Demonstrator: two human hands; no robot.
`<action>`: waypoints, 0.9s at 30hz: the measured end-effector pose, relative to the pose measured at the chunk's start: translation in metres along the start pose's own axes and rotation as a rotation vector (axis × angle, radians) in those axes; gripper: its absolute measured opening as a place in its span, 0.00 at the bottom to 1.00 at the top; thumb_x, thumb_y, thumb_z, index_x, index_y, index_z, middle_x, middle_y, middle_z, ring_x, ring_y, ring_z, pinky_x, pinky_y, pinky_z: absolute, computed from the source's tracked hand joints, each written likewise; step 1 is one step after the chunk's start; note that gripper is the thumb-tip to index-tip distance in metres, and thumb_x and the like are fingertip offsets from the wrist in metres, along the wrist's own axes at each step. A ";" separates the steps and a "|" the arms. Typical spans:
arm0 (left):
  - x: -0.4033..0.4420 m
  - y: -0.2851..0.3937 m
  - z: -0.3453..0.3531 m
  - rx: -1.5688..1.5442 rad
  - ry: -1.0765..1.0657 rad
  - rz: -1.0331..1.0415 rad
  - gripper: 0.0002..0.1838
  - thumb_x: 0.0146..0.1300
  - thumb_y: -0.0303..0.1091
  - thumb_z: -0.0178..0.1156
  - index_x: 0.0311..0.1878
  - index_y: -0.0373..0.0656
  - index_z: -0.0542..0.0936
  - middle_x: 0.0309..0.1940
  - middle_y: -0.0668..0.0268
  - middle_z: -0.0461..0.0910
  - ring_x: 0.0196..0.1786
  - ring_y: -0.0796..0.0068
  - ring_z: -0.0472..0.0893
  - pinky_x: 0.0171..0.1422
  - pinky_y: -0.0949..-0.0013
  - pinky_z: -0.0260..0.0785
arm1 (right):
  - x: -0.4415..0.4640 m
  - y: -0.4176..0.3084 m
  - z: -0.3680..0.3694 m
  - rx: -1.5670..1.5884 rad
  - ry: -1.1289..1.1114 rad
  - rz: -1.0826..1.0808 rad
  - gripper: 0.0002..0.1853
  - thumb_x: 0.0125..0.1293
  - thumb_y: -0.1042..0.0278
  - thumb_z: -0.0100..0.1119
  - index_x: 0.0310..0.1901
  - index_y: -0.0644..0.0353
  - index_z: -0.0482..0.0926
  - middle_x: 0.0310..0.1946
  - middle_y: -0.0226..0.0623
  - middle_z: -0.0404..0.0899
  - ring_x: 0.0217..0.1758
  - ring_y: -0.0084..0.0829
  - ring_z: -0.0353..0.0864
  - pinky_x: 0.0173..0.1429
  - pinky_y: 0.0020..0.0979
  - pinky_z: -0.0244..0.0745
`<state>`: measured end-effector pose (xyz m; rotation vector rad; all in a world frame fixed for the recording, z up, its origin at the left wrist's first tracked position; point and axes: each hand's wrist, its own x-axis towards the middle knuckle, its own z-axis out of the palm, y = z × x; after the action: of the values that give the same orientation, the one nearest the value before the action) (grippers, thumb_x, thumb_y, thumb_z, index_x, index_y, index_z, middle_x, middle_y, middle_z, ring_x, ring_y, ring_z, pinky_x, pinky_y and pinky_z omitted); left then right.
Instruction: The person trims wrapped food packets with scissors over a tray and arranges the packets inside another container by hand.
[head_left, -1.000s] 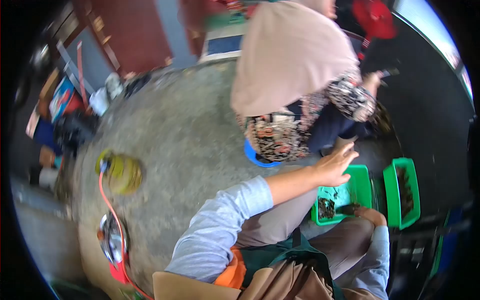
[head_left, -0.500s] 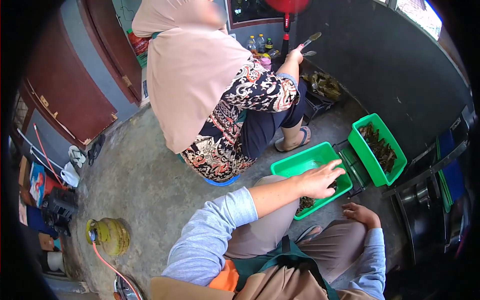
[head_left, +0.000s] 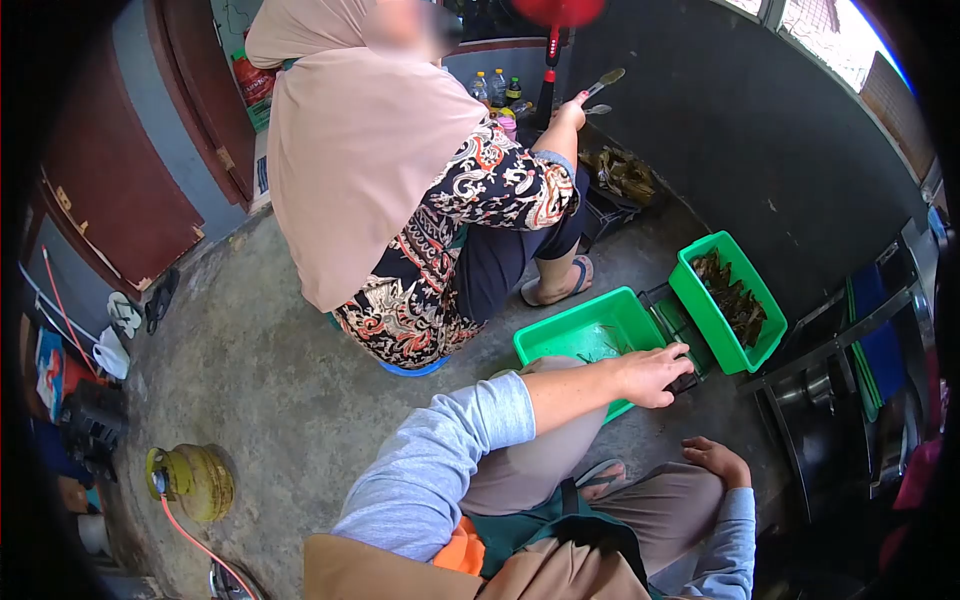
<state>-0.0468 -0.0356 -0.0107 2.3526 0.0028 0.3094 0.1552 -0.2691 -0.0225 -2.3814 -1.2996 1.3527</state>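
Observation:
My left hand [head_left: 655,376] reaches across to the near right corner of a green plastic basin [head_left: 540,343]. Its fingers are bent downward around a dark brown clump [head_left: 684,382] that I cannot make out clearly. A few thin dark scraps lie inside this basin, and my forearm and knee hide part of it. My right hand [head_left: 715,460] rests on my right knee with the fingers loosely apart, holding nothing. A second green basin [head_left: 765,352] stands just beyond, containing dark, dried-looking leaf pieces [head_left: 730,298].
A person in a patterned top [head_left: 410,290] sits at the left, holding metal tongs [head_left: 605,80] over a low stove with browned leaves [head_left: 620,176]. A gas cylinder [head_left: 205,482] with an orange hose stands at lower left. A metal rack [head_left: 820,385] is at the right.
The view has shifted, so the surroundings appear further left. My left hand has moved toward the basin's right corner, its fingers now more curled. My right hand stays on the knee.

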 end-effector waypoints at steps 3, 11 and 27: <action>0.000 0.000 -0.002 -0.011 -0.010 -0.011 0.33 0.55 0.34 0.63 0.64 0.42 0.66 0.72 0.45 0.53 0.67 0.45 0.68 0.67 0.54 0.67 | 0.003 0.009 0.001 -0.016 0.002 -0.021 0.26 0.68 0.54 0.57 0.60 0.65 0.75 0.56 0.44 0.79 0.57 0.34 0.79 0.62 0.31 0.70; -0.001 -0.011 -0.002 -0.022 0.009 -0.012 0.32 0.53 0.34 0.64 0.63 0.43 0.67 0.71 0.44 0.55 0.67 0.44 0.67 0.67 0.53 0.67 | 0.007 -0.005 -0.003 -0.010 -0.030 0.000 0.25 0.68 0.56 0.58 0.61 0.64 0.74 0.55 0.43 0.80 0.56 0.33 0.80 0.61 0.31 0.72; -0.026 -0.013 -0.036 -0.131 -0.001 -0.032 0.30 0.57 0.38 0.62 0.63 0.42 0.67 0.71 0.45 0.56 0.69 0.48 0.65 0.71 0.58 0.62 | 0.007 -0.022 -0.003 -0.085 -0.042 0.024 0.25 0.67 0.53 0.57 0.59 0.62 0.77 0.61 0.42 0.76 0.62 0.37 0.75 0.66 0.31 0.67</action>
<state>-0.0784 -0.0041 -0.0006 2.2204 0.0190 0.2848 0.1455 -0.2500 -0.0148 -2.4440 -1.3700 1.3887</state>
